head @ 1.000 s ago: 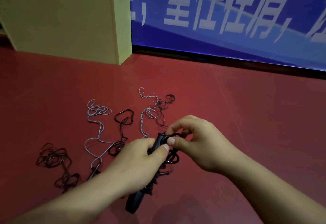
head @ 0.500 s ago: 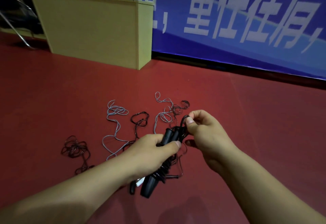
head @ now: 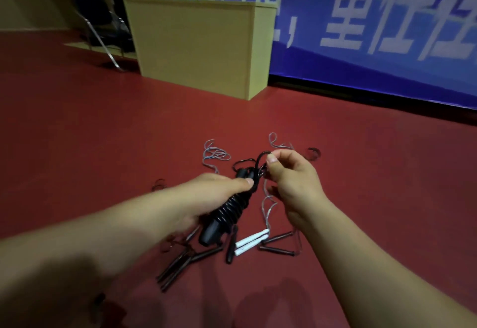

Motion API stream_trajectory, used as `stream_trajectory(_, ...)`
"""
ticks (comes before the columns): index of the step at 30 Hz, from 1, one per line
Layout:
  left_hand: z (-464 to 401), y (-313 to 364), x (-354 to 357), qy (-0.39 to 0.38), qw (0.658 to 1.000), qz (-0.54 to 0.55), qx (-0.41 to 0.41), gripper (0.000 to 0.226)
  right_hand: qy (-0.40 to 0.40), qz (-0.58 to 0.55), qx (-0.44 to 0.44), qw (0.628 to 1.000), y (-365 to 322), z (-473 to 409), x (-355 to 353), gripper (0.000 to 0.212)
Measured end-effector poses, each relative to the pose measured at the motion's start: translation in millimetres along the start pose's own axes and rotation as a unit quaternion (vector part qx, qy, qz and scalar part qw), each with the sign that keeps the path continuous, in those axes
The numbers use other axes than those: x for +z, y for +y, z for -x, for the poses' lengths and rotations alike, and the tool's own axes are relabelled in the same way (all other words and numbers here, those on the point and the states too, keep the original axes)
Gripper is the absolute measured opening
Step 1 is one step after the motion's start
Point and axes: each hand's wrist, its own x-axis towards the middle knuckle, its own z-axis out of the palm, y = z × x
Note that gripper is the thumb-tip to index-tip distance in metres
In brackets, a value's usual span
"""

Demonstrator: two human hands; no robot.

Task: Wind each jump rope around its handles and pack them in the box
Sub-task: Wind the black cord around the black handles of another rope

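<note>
Head view: my left hand [head: 219, 191] grasps the black handles [head: 219, 227], already coiled with black rope [head: 232, 207], above the red floor [head: 361, 162]. My right hand [head: 289, 172] pinches the rope's free loop. Below lie white handles [head: 251, 243], dark handles [head: 277, 242] and loose grey rope [head: 215, 153]. The box [head: 198, 46] stands at the floor's far edge, beside a chair [head: 100, 25]. The blue banner [head: 361, 17] carries blurred white characters I cannot read.

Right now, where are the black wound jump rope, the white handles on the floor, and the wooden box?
black wound jump rope [head: 231, 207]: head view, on the coils wrapped round its handles.
white handles [head: 251, 243]: head view, middle of the pair lying on the floor.
wooden box [head: 193, 43]: head view, on its front panel.
</note>
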Motion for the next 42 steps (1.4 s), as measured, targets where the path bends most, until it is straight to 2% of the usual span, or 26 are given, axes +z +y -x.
stream_trajectory(3,6,0,-36,0.031,0.994,-0.101,-0.004,0.046,-0.061,-0.016,0.019,0.998,5,3,20,0.009)
stream_trajectory(6,17,-15,-69,0.046,0.993,-0.109,-0.016,0.045,-0.129,-0.020,0.040,0.991,16,9,51,0.010)
stream_trajectory(11,26,-64,-97,0.090,0.994,-0.021,-0.050,0.048,-0.163,-0.001,0.062,0.985,40,20,104,0.017)
stream_trajectory(15,33,-135,-122,0.154,0.974,0.132,-0.104,0.065,-0.232,0.020,0.099,0.968,77,47,169,0.021)
stream_trajectory(19,51,-216,-147,0.222,0.932,0.235,-0.164,0.065,-0.320,0.077,0.132,0.935,133,77,225,0.030)
stream_trajectory(22,74,-268,-159,0.207,0.905,0.323,-0.182,0.052,-0.377,0.151,0.149,0.901,163,92,251,0.034)
stream_trajectory(26,98,-327,-166,0.212,0.836,0.466,-0.200,0.044,-0.398,0.168,0.244,0.868,210,117,276,0.023)
stream_trajectory(29,111,-368,-168,0.243,0.793,0.511,-0.227,0.025,-0.414,0.196,0.268,0.848,247,134,288,0.022)
stream_trajectory(32,119,-403,-171,0.259,0.767,0.522,-0.269,0.021,-0.419,0.210,0.273,0.840,269,147,299,0.023)
stream_trajectory(37,108,-431,-162,0.284,0.774,0.471,-0.314,0.020,-0.442,0.272,0.212,0.828,286,153,305,0.023)
stream_trajectory(40,94,-441,-153,0.314,0.788,0.431,-0.307,0.019,-0.410,0.254,0.238,0.843,297,148,305,0.019)
stream_trajectory(42,87,-438,-147,0.317,0.813,0.392,-0.291,0.017,-0.392,0.238,0.257,0.851,302,147,304,0.015)
